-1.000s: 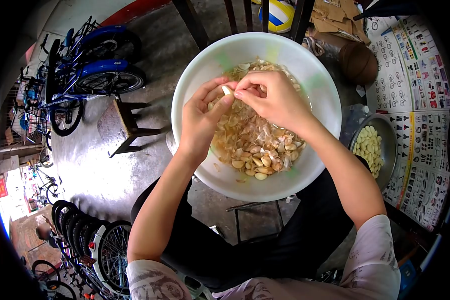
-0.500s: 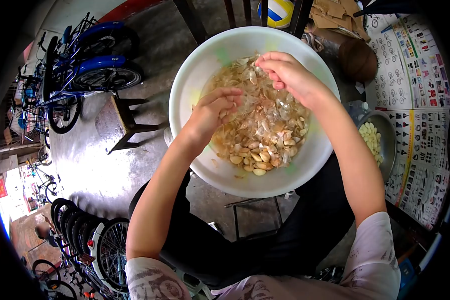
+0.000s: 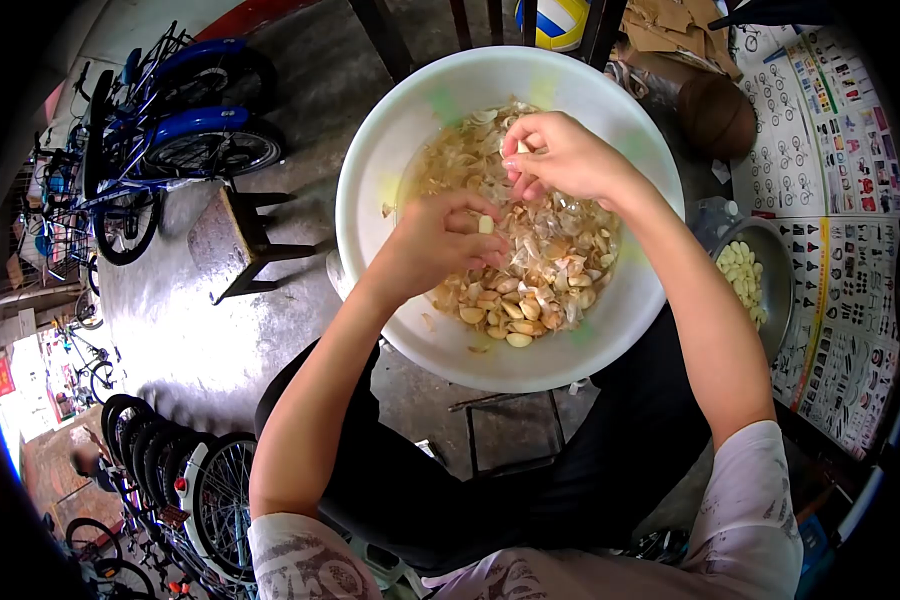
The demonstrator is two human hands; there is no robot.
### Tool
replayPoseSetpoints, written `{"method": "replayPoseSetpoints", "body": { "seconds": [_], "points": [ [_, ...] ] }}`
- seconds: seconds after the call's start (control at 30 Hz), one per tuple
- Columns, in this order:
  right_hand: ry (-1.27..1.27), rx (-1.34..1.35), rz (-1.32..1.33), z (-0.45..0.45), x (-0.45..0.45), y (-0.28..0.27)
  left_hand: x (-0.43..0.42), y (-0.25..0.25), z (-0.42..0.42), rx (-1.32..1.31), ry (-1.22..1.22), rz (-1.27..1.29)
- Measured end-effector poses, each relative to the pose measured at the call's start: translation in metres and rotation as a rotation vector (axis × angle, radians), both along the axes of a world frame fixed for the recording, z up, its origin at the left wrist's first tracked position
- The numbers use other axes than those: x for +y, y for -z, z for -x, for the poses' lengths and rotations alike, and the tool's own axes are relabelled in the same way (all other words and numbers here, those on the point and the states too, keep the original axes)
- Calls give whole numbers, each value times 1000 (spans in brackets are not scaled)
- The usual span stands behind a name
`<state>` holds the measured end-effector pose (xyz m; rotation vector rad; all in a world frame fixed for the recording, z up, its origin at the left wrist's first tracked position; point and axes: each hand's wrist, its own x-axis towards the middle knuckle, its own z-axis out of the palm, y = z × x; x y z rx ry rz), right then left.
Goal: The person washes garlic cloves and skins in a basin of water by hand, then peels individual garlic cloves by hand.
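A big white plastic basin (image 3: 378,170) holds loose garlic skins (image 3: 560,235), which seem to lie in water. Several unpeeled garlic cloves (image 3: 515,310) are gathered at its near side. Over the basin's left part, my left hand (image 3: 432,245) is closed, with a pale peeled clove (image 3: 486,224) between thumb and fingers. My right hand (image 3: 570,160) is higher and to the right, pinching another pale clove (image 3: 522,147) at its fingertips. The two hands are close but apart. Peeled cloves (image 3: 740,280) fill part of a metal bowl (image 3: 778,290) right of the basin.
Newspaper sheets (image 3: 830,200) lie under the metal bowl. A brown basketball (image 3: 717,118), cardboard (image 3: 675,30) and a volleyball (image 3: 552,22) are beyond. A wooden stool (image 3: 232,245) and bicycles (image 3: 200,140) stand left. Another person (image 3: 92,465) is far off at lower left.
My left hand has shifted right, towards the other hand, and its clove now shows plainly. My right hand has turned slightly and dipped, bringing a clove into view at its fingertips.
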<state>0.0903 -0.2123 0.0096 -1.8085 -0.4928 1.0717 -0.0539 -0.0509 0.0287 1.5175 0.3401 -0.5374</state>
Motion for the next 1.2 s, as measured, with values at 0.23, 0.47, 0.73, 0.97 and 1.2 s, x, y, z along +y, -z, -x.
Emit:
{"method": "replayPoseSetpoints", "body": {
  "seconds": [0.23, 0.47, 0.73, 0.97, 1.2],
  "points": [
    [-18, 67, -93, 0, 0, -2, 1, 16, -1, -39, 12, -141],
    [114, 406, -287, 4, 2, -4, 6, 0, -9, -13, -215, -276],
    [-79, -602, 83, -7, -2, 43, 37, 2, -21, -147, -242, -266],
    [3, -700, 173, -6, 8, 52, 37, 70, -24, -351, 154, -1084],
    [-128, -731, 504, 11, 14, 20, 31, 95, -19, -539, 363, -1111]
  ]
}}
